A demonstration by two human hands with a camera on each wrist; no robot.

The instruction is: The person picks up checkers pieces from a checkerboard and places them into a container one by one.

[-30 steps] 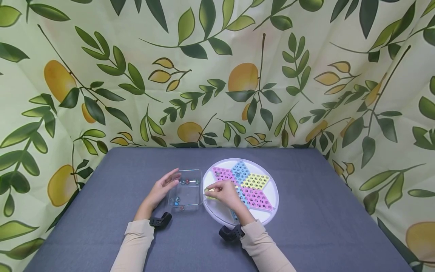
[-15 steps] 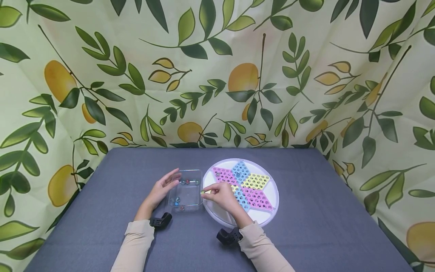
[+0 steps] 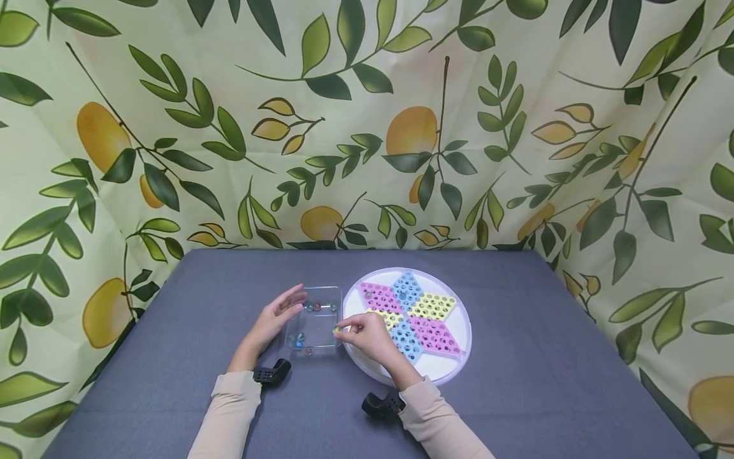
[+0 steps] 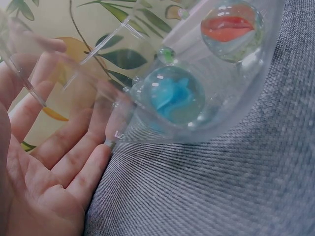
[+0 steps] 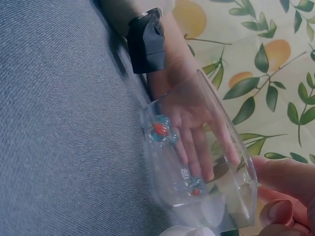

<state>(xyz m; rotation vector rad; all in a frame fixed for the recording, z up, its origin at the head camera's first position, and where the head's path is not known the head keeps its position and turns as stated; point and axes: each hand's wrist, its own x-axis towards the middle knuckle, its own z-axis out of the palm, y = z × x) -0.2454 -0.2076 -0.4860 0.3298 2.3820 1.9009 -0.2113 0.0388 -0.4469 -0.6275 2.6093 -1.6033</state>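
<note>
A clear plastic box (image 3: 314,288) with several glass marbles in it stands left of a round white Chinese checkers board (image 3: 462,328). My left hand (image 3: 274,322), fingers extended, is at the box's left wall. In the left wrist view a blue-swirled marble (image 4: 172,97) and a red-swirled marble (image 4: 229,30) lie near the box's corner. My right hand (image 3: 371,336) pinches a small yellow-green marble (image 3: 337,329) between thumb and index finger at the box's right rim. In the right wrist view, its fingers (image 5: 288,179) are beside the box's upper edge.
The board has a star of pink (image 3: 436,336), blue (image 3: 406,290) and yellow sections full of holes, and a few marbles sit in its far part. Under everything lies grey cloth (image 3: 545,357). A leaf-and-fruit patterned curtain (image 3: 367,127) stands behind.
My right hand has lifted off the board's left yellow section and moved left to the box's right rim, the marble between its fingertips. The left hand has stayed in place.
</note>
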